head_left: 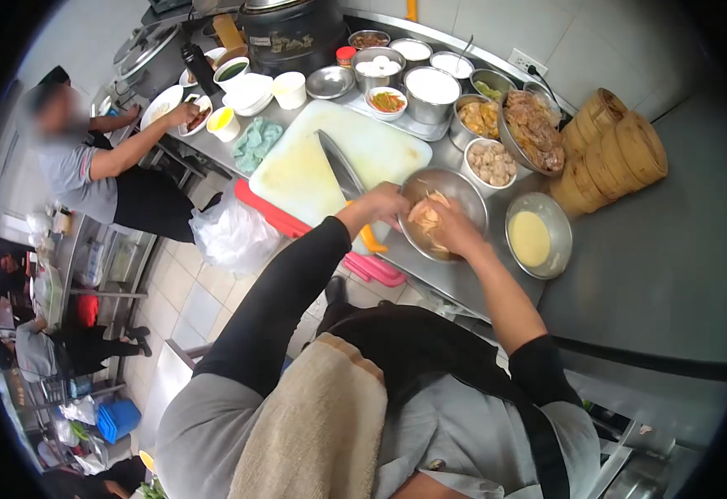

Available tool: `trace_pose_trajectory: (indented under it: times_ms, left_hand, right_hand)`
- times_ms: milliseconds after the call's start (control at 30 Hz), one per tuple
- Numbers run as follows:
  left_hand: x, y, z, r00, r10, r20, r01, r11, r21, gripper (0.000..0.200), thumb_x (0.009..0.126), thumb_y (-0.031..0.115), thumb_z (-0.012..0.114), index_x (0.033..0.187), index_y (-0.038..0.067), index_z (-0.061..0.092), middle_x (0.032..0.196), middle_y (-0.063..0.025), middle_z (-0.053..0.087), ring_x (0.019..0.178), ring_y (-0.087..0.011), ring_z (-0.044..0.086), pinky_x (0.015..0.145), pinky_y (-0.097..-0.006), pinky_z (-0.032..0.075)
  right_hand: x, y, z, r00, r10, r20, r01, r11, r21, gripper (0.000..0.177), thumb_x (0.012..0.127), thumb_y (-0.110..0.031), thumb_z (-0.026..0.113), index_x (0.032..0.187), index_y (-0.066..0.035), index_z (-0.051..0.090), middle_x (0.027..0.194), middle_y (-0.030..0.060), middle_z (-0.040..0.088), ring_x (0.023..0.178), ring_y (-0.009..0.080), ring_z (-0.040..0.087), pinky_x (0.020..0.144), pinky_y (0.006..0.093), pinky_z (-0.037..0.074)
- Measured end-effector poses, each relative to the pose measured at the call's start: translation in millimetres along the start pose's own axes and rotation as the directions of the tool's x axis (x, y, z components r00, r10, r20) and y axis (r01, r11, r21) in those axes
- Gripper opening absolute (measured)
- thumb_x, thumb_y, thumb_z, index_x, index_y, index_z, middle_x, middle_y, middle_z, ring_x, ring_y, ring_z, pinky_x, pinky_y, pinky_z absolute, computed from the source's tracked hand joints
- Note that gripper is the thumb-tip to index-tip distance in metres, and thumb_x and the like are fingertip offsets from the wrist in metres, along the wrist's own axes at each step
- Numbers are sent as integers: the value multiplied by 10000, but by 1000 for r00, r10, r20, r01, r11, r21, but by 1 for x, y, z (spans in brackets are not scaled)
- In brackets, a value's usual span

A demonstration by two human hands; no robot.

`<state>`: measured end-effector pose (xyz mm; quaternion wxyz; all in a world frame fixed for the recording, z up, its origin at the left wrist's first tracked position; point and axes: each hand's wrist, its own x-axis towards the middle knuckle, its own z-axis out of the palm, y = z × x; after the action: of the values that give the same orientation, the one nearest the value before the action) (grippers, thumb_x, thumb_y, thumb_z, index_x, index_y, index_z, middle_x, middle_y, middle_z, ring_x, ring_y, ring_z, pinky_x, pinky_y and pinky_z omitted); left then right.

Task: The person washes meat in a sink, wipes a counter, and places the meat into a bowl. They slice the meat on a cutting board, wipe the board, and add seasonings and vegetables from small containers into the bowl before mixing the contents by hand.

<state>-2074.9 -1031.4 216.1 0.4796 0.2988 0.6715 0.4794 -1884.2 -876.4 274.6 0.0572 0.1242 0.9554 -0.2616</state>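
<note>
My left hand grips the left rim of a round metal mixing bowl at the counter's front edge. Inside that bowl my right hand is closed around pale, thin strips of food; more strips lie beneath it, partly hidden by the fingers. Left of the bowl, a large knife rests on a white cutting board, its orange handle passing by my left wrist. To the right stands a second metal bowl with pale yellow batter.
Behind the bowl are a white tub of meatballs, a bowl of meat and several metal containers. Bamboo steamers stand at the right. A green cloth lies left of the board. A co-worker handles plates farther left.
</note>
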Motion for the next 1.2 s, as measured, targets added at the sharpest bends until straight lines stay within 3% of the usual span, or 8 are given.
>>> trace_pose_trajectory:
  times_ms: [67,167,267,333,500,800,967,1200]
  left_hand:
    - [18,4,-16,967,147,207,-183,968,170,345,799,123,747,1045,-86,625,861,-127,659,706,-231,690,620,-368,627]
    - [-3,51,-34,961,-252,115,236,962,137,484,853,392,775,1016,-51,667,800,-105,676,638,-181,668,595,-315,595]
    - [55,39,-118,981,89,-171,-29,945,326,397,894,393,724,972,4,725,690,-59,667,568,-145,639,532,-309,521]
    - [135,-1,-186,749,251,-613,46,904,426,472,922,270,696,1303,7,608,746,-86,672,584,-171,635,566,-332,545]
    - [153,50,-204,916,-131,-380,-57,893,-446,682,885,103,693,1488,23,386,908,-115,659,698,-212,661,637,-354,612]
    - [129,58,-225,925,-110,-363,-100,853,-513,593,867,25,628,1436,16,460,885,-86,651,687,-183,656,648,-329,610]
    - [54,64,-273,885,9,-466,-243,862,-445,504,881,17,609,1378,-10,528,905,-90,637,662,-152,651,575,-307,602]
    - [-35,46,-319,840,-18,-543,-242,882,-404,508,866,-9,586,1372,8,555,890,-73,624,641,-126,629,571,-267,577]
  right_hand:
    - [5,0,-5,995,95,18,-96,992,84,684,776,-66,687,1425,-204,519,1487,239,397,1333,412,460,1080,460,422]
    - [-5,-3,-9,971,24,-238,-24,1000,3,525,817,-115,651,1335,-190,613,1463,201,469,1253,399,541,1024,460,472]
    - [0,5,10,975,194,-109,-202,977,-62,473,833,-156,659,1304,-186,634,1474,153,477,1226,383,566,1001,457,489]
    - [0,-38,-28,938,343,-54,-345,938,-26,380,844,-174,659,1224,-170,679,1399,158,550,1186,375,595,981,452,496]
    - [4,-46,-36,874,416,-250,-430,903,-2,227,843,-145,661,1065,-122,703,1042,187,696,943,378,675,820,469,534]
    - [145,-44,-56,788,423,-447,-120,818,562,231,900,-229,675,916,1,680,784,162,678,686,216,622,679,327,505]
    - [306,-39,-52,889,-31,-456,22,999,-25,184,856,-170,665,909,-5,728,865,200,704,818,328,709,723,416,555]
    - [380,-54,-24,995,79,-67,-100,903,-417,186,808,-117,693,950,-3,731,1006,214,715,959,352,706,845,443,575]
